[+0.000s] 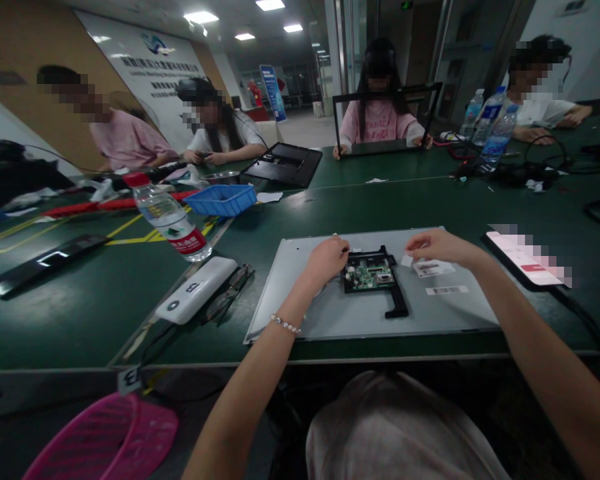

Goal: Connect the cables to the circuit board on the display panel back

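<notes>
A flat grey metal panel [300, 293] lies on the table before me. On its middle rests a black plastic bracket [399, 293] around a green circuit board [370, 275]. My left hand [330, 259] is at the bracket's upper left corner, its fingers bent together; whatever they may grip is hidden. To the right of the bracket, my right hand [437, 247] pinches a small white piece [407, 261], perhaps tape or a sticker. Just below that hand, a printed label [433, 269] is on the panel, and a barcode strip [447, 291] sits lower.
Left of the panel are a white power bank [197, 290], glasses [229, 293], a water bottle [167, 220] and a blue tray [221, 201]. A lit phone [527, 260] with a cable lies right. Across the table a person holds a black frame [387, 95]; several other people sit around.
</notes>
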The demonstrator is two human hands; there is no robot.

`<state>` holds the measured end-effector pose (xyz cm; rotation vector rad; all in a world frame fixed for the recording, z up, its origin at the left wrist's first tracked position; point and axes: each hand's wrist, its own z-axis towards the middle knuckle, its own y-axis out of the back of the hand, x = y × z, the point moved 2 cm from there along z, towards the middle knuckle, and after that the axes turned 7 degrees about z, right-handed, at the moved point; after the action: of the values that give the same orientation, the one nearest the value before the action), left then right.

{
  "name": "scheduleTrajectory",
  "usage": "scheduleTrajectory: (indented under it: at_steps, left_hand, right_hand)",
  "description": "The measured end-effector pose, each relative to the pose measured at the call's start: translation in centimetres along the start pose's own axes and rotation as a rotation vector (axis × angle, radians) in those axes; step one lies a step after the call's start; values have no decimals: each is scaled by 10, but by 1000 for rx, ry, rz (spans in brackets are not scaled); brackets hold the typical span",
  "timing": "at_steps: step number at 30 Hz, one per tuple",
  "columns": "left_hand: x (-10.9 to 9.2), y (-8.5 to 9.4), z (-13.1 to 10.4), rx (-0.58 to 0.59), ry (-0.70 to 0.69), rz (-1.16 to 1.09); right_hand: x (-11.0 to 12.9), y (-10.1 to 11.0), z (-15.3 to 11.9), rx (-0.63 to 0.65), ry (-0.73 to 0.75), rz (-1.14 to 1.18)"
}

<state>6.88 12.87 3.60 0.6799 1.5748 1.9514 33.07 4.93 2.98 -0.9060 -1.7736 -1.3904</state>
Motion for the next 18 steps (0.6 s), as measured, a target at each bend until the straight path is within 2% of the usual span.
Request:
scheduleTrajectory:
  at_steps: [3, 7, 11, 15, 18]
  left_hand:
    - [-1, 1, 0, 15, 16, 5]
    - [-3, 1, -1, 22, 36, 10]
    - [-4, 6, -1, -67, 49, -34]
    - [-13, 14, -2, -169, -90, -86]
    - [-27, 21, -7, -176, -215, -127]
  right_hand:
    - [4, -7, -3, 64, -14, 123]
    - [7, -12, -4, 151, -29, 163]
    - [8, -17, -4, 206, -29, 149]
    - [7, -23, -2, 221, -26, 133]
    - [5, -25, 1, 201, -11, 93]
